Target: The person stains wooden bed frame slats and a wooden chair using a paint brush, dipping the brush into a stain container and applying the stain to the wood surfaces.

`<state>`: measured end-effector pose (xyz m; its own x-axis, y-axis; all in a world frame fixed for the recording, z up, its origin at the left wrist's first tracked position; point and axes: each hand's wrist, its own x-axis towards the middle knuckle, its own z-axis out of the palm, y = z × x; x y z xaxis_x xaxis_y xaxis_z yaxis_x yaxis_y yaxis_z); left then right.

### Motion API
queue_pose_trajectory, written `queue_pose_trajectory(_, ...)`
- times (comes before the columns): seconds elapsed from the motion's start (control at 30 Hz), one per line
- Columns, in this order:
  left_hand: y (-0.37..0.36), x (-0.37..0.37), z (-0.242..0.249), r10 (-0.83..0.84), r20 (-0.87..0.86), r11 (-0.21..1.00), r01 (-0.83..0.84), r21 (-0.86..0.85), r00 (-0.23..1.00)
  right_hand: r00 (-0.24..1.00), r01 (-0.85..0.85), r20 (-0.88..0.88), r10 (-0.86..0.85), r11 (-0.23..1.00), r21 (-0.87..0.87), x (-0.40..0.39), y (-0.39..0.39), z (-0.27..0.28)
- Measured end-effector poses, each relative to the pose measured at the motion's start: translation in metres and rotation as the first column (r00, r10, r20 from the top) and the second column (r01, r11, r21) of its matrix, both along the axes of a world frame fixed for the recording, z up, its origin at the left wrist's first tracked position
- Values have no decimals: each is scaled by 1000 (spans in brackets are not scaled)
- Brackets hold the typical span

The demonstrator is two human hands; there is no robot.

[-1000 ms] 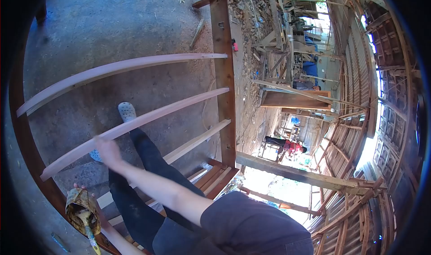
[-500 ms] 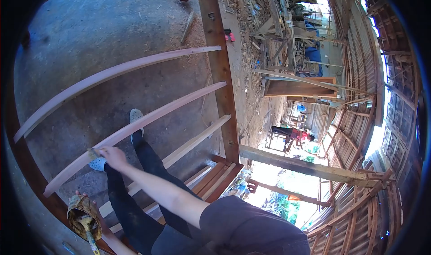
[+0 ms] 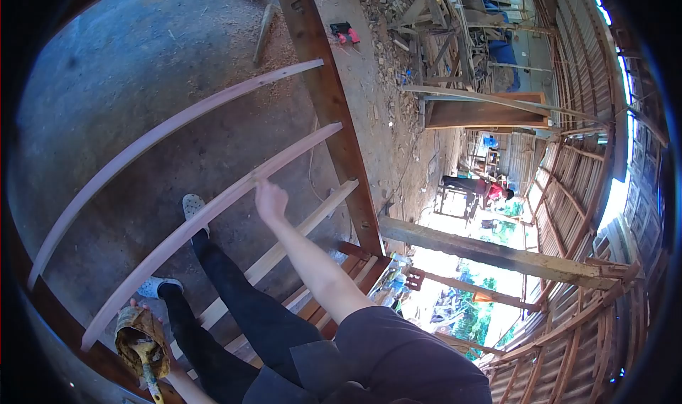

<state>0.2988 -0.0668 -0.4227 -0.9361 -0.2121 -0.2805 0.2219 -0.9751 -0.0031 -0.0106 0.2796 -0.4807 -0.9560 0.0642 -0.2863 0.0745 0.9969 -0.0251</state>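
My left hand, at the lower left, is wrapped round a stained can. A paintbrush with a yellowish handle stands in the can, its lower part inside. My right hand is closed against the middle slat of a wooden frame. A small tan thing shows at its fingertips, touching the slat; its kind is too small to tell. Another pale slat runs farther out, and a third slat passes under my right forearm. The slats meet a dark brown beam.
A red and black tool lies on the concrete floor, near a loose wood piece and shavings. Scrap wood is piled beyond. A thick post stands nearby. Another person is in the background. My feet are between the slats.
My right hand has moved along the middle slat, away from the can and toward the dark beam. My left hand still holds the can with the paintbrush. The view has shifted slightly.
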Motion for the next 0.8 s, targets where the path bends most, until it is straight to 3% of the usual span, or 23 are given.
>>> queue_pose_trajectory(0.03,7,-9,0,-13,1,1000,14,-6,1000,993,-7,-113,12,999,41,-14,21,-3)
queue_pose_trajectory(0.13,25,-34,-1,-46,2,999,46,-20,999,986,-1,-167,16,996,85,-45,78,-23)
queue_pose_trajectory(0.27,43,-54,-3,-86,-14,996,86,-34,996,991,-7,-137,10,1000,25,-54,89,-24)
queue_pose_trajectory(0.43,38,-63,-3,-125,-39,991,123,-57,991,964,-221,-131,231,971,88,-14,51,-43)
queue_pose_trajectory(0.6,16,-32,-21,-100,-82,988,89,-128,992,963,-242,-112,244,970,32,54,-27,-49)
queue_pose_trajectory(0.67,0,-13,-23,-59,43,998,59,5,997,969,-237,-74,234,971,-33,82,-68,-46)
queue_pose_trajectory(0.8,-46,22,-23,-46,6,995,45,87,999,939,-325,-181,294,929,-179,146,-158,-37)
